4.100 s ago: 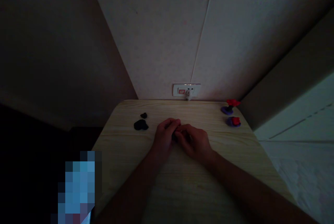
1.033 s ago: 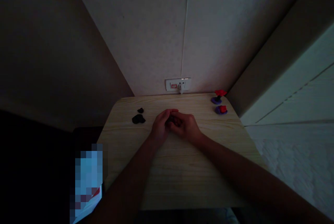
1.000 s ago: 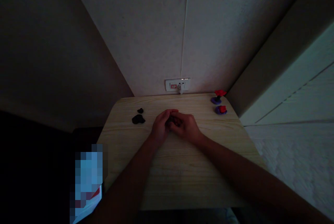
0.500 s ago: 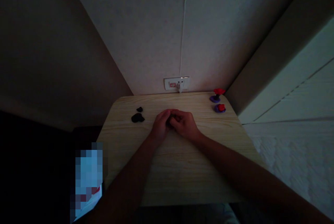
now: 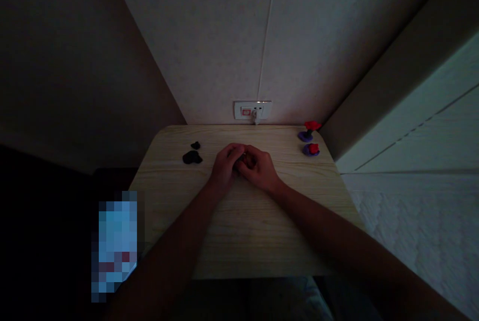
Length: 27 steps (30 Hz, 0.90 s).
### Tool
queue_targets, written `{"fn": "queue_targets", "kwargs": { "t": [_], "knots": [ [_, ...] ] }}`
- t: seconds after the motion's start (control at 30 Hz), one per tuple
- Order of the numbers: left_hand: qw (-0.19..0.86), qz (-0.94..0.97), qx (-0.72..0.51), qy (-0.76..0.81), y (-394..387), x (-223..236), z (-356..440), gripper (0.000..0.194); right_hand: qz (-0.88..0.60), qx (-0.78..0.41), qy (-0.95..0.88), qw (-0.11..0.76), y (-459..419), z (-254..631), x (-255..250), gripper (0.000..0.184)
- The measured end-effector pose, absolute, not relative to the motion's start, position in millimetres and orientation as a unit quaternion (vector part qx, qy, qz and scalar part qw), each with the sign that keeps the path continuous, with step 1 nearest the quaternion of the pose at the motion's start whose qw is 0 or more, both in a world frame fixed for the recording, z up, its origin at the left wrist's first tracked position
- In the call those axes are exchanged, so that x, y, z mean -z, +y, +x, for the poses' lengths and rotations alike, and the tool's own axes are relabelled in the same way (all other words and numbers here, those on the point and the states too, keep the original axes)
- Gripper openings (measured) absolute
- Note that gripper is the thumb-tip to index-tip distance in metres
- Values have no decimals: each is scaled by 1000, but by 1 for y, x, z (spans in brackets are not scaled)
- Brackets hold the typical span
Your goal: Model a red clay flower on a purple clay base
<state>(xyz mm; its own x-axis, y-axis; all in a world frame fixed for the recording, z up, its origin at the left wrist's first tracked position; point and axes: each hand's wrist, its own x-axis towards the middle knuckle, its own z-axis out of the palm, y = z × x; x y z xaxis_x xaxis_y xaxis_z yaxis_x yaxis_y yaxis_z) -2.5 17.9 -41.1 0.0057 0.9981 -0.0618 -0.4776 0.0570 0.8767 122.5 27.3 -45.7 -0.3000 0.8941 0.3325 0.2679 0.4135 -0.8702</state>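
My left hand (image 5: 225, 164) and my right hand (image 5: 260, 165) meet above the middle of the table, fingers curled and closed together. Between the fingertips shows a small dark lump (image 5: 239, 160) that looks like black modelling clay, mostly hidden by the fingers. To the left of my hands lie a larger black clay piece (image 5: 192, 157) and a smaller black clay piece (image 5: 195, 145). At the far right stands a red flower shape (image 5: 312, 125) on a dark stem with a purple base (image 5: 305, 136). In front of it sits a red piece (image 5: 313, 148) on a purple base.
The light wood table (image 5: 262, 241) has rounded back corners and touches the wall. A wall socket (image 5: 245, 111) with a plug sits just above its back edge. A lit, blurred screen (image 5: 118, 241) is at the lower left. White quilted bedding (image 5: 407, 231) lies to the right.
The whole view has shifted slightly, so the table appears a little higher and further left. My fingers have moved a little against each other, still together.
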Motion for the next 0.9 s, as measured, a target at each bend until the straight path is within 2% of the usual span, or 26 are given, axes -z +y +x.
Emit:
{"fn": "queue_targets", "kwargs": {
  "t": [0.13, 0.4, 0.6, 0.8, 0.9],
  "knots": [
    [649, 336, -583, 355, 16, 37, -5, 39, -415, -367, -700, 450, 28, 123, 45, 23],
    [643, 339, -591, 350, 17, 41, -4, 44, -429, -393, -622, 525, 31, 123, 56, 27],
    [593, 371, -607, 377, 17, 45, -7, 46, -404, -412, -624, 527, 30, 124, 56, 29],
    [553, 431, -591, 399, 19, 53, -10, 57, -381, -437, -617, 533, 30, 125, 58, 24],
    [512, 467, -592, 411, 19, 56, -12, 53, -380, -434, -622, 529, 30, 127, 58, 23]
  ]
}}
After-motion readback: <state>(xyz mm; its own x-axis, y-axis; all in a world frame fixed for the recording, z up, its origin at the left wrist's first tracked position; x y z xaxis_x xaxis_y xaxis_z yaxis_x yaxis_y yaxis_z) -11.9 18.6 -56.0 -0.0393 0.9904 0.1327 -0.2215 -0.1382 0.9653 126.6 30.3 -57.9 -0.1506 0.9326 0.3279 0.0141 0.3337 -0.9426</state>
